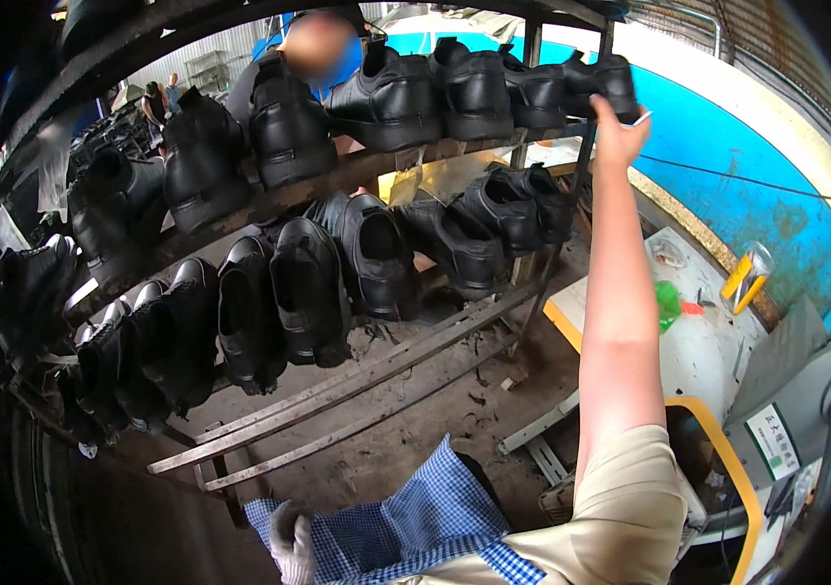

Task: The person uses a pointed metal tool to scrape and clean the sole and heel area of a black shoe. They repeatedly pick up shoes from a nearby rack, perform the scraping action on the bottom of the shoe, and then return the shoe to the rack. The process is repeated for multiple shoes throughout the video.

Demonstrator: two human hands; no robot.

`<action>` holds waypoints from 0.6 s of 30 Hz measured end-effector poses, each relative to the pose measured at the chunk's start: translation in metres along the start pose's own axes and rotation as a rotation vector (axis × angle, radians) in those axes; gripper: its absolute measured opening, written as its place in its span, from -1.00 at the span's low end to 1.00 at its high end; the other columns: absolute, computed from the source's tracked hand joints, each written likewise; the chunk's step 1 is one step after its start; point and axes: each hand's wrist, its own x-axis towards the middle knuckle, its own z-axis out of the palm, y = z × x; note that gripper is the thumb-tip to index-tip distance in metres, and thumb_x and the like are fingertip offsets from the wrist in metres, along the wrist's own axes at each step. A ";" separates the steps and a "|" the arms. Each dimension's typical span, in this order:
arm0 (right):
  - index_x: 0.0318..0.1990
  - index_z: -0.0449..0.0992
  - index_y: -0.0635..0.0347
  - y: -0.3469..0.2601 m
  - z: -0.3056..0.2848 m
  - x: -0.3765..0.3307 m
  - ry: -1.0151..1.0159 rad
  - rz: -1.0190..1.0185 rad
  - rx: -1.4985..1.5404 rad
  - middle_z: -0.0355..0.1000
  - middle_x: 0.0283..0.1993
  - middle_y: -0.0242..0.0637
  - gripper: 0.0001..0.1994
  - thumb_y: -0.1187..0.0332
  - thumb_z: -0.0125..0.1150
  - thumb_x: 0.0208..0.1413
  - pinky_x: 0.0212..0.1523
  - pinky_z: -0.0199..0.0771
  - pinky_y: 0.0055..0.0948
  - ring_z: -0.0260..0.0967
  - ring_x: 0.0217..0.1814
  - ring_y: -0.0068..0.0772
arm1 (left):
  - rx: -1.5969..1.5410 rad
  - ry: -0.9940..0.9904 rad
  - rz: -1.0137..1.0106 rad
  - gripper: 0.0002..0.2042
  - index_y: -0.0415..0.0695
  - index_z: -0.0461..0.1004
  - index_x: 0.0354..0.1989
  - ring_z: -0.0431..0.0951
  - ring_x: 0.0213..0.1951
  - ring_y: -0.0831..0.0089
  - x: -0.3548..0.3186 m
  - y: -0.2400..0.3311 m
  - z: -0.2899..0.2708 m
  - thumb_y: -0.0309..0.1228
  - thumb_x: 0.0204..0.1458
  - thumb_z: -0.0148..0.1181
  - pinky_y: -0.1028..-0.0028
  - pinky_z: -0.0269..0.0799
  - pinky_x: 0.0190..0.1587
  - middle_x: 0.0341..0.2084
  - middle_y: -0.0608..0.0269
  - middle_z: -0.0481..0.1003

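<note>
My right arm is stretched far forward to the top shelf of a rack. My bare right hand (620, 136) is at the heel of the rightmost black shoe (602, 83), thumb on its near side; the other fingers are partly hidden. Something small and white shows by the fingertips. My left hand (290, 544), in a pale glove with grey fingers, is low beside my blue checked apron (386, 512). Its fingers are loosely bent, and I see nothing in them. More black shoes (381, 97) stand in a row to the left along that shelf.
A lower shelf holds several black shoes (308, 283); bare metal rails (337, 385) run below. At right, a white worktable (698, 351) carries a yellow-and-clear container (749, 278) and green and red scraps. A grey machine (805, 390) stands beside it. Another person (318, 49) is behind the rack.
</note>
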 end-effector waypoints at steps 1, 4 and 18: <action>0.13 0.26 0.34 -0.023 -0.011 -0.004 0.074 -0.055 0.099 0.42 -0.09 -0.14 -0.20 0.34 0.62 -0.29 -0.20 0.49 -0.41 0.45 -0.23 -0.38 | -0.048 -0.041 -0.028 -0.63 -0.24 0.33 0.17 0.52 -0.04 0.42 -0.001 0.020 0.008 -0.47 0.19 0.15 0.42 0.45 0.06 -0.03 0.16 0.50; 0.16 0.20 0.24 -0.088 -0.059 -0.036 0.096 -0.181 0.415 0.34 0.03 -0.09 -0.17 0.43 0.64 -0.29 -0.09 0.50 -0.37 0.43 -0.11 -0.32 | -0.077 -0.078 -0.040 -0.65 -0.26 0.35 0.14 0.50 -0.06 0.43 -0.002 0.030 0.019 -0.49 0.18 0.14 0.45 0.42 0.05 -0.08 0.17 0.49; 0.26 0.23 0.15 -0.222 -0.286 -0.404 -1.460 0.821 0.618 0.29 0.09 -0.30 -0.15 0.42 0.51 -0.30 0.03 0.42 -0.46 0.33 0.04 -0.43 | 0.150 -0.146 0.632 -0.48 -0.31 0.39 0.12 0.42 0.12 0.18 0.010 0.131 0.011 -0.27 0.02 0.29 0.24 0.32 0.17 0.07 0.00 0.42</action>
